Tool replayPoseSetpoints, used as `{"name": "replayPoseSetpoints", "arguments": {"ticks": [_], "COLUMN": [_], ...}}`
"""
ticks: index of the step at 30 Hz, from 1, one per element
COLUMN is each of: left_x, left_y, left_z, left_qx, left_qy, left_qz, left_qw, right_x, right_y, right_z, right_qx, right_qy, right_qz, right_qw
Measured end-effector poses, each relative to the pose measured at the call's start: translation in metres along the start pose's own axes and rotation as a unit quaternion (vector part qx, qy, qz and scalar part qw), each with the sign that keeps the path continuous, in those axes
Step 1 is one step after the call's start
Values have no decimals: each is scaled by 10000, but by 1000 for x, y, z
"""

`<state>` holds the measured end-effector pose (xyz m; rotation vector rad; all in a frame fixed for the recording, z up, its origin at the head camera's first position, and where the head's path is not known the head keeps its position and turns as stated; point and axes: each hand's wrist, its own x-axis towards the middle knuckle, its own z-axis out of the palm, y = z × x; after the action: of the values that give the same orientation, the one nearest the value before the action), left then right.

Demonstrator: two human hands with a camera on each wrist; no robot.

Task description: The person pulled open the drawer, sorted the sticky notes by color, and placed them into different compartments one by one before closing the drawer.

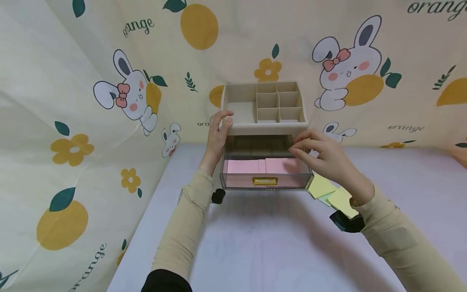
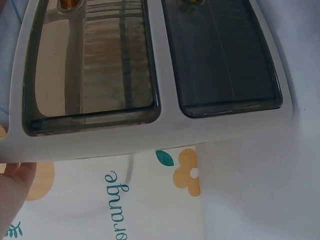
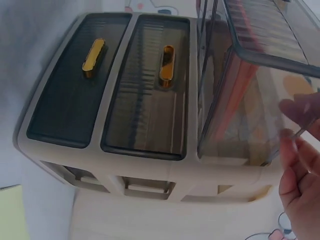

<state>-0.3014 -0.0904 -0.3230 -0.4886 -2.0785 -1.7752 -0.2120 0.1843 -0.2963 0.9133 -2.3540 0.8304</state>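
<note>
A cream desktop drawer organizer (image 1: 264, 129) stands against the patterned backdrop, with a divided tray on top. Its top drawer (image 1: 233, 182), clear grey with a gold handle, is pulled out. Inside it lie pink paper pads (image 1: 246, 166). My left hand (image 1: 217, 138) grips the organizer's upper left side; in the left wrist view only a few fingers (image 2: 17, 182) show at the casing's edge. With fingertips together, my right hand (image 1: 324, 156) pinches the rim of the open drawer's side, seen closer in the right wrist view. Two lower drawers (image 3: 145, 95) are closed.
Yellow and green paper notes (image 1: 341, 200) lie on the white table (image 1: 262, 243) to the right, partly behind my right wrist. A cream backdrop (image 1: 240, 40) with rabbits and oranges rises behind the organizer and along the left. Black wrist devices (image 1: 346, 222) hang under both forearms.
</note>
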Motion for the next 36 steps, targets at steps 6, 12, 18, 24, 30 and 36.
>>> {"name": "replayPoseSetpoints", "arguments": {"ticks": [6, 12, 18, 24, 30, 36], "left_x": [-1, 0, 2, 1, 1, 1], "left_y": [0, -2, -1, -2, -3, -3], "left_z": [0, 2, 0, 0, 1, 1], "left_qx": [-6, -36, -84, -116, -95, -32], "left_qy": [61, 52, 72, 50, 56, 54], "left_qz": [45, 29, 47, 94, 109, 116], "left_qw": [10000, 10000, 9999, 9999, 9999, 9999], "right_x": [-12, -39, -75, -115, -146, -169], "right_y": [8, 25, 47, 70, 95, 115], "right_z": [-3, -17, -41, -63, -71, -62], "right_qx": [627, 753, 658, 611, 326, 462], "right_qy": [578, 415, -265, -1124, -1937, -2860], "right_qz": [253, 1176, 2337, 2909, 3405, 3604], "right_qw": [9960, 9893, 9697, 9482, 9195, 8867]}}
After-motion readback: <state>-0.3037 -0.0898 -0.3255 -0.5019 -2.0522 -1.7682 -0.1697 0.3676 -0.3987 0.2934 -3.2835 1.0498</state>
